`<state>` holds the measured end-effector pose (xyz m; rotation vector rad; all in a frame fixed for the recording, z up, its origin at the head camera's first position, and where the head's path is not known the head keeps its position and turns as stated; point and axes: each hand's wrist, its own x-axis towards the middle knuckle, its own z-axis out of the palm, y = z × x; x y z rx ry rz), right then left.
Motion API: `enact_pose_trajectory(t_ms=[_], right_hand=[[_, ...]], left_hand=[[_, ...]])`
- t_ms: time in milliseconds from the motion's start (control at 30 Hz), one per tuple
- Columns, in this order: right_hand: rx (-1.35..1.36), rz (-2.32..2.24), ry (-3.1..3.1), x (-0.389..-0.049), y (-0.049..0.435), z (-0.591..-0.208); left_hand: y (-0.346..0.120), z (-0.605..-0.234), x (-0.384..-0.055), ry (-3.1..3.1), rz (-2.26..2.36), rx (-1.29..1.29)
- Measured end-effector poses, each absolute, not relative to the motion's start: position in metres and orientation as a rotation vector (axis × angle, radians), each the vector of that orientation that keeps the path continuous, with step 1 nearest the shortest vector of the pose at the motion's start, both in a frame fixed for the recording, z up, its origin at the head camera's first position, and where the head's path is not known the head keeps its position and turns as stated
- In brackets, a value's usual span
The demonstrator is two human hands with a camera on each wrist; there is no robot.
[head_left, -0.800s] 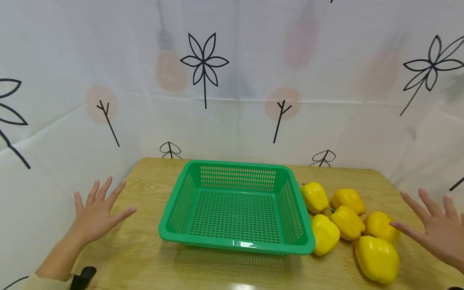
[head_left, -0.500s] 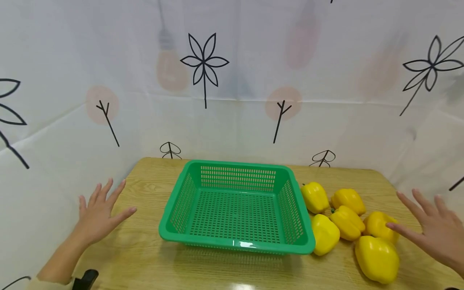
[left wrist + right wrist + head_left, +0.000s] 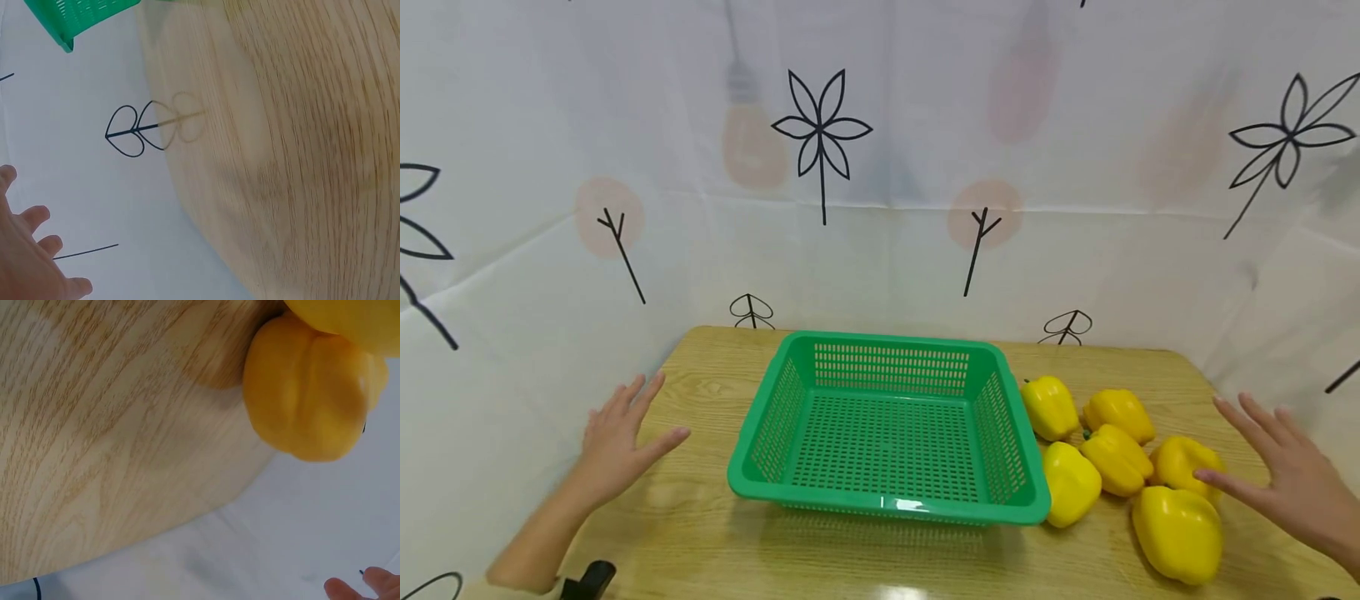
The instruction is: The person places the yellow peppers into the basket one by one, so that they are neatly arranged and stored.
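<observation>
My left hand [image 3: 617,446] hovers with fingers spread at the table's left side, holding nothing. My right hand [image 3: 1288,479] is held up with straight fingers at the right, its thumb overlapping a yellow bell pepper [image 3: 1183,467] in the head view. Several more yellow bell peppers lie grouped there, one large bell pepper [image 3: 1177,535] nearest the front. In the right wrist view a bell pepper [image 3: 306,387] shows close up, with only fingertips [image 3: 342,590] at the lower corner. Between the hands stands a green plastic basket [image 3: 887,504] with nothing in it.
The wooden table [image 3: 700,542] ends at a white curtain [image 3: 880,275] printed with line-drawn flowers, which hangs behind it and down both sides. One bell pepper [image 3: 1071,483] sits right at the basket's right wall.
My left hand has drifted slightly to the right and turned a little. My right hand has moved slightly left, toward the peppers. Basket and peppers stay where they were.
</observation>
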<state>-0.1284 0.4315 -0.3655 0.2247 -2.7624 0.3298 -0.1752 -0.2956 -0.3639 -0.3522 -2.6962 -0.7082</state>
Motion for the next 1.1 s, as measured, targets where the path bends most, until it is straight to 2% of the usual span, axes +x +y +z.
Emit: enact_pose_trajectory(t_ms=[767, 1100], right_hand=[[0.212, 0.645, -2.772, -0.129, 0.428, -0.376], [0.350, 0.742, -2.697, -0.129, 0.426, -0.382]], left_hand=[[-0.273, -0.362, -0.172, -2.709, -1.024, -0.370], [-0.266, -0.366, -0.170, -2.726, -1.047, -0.381]])
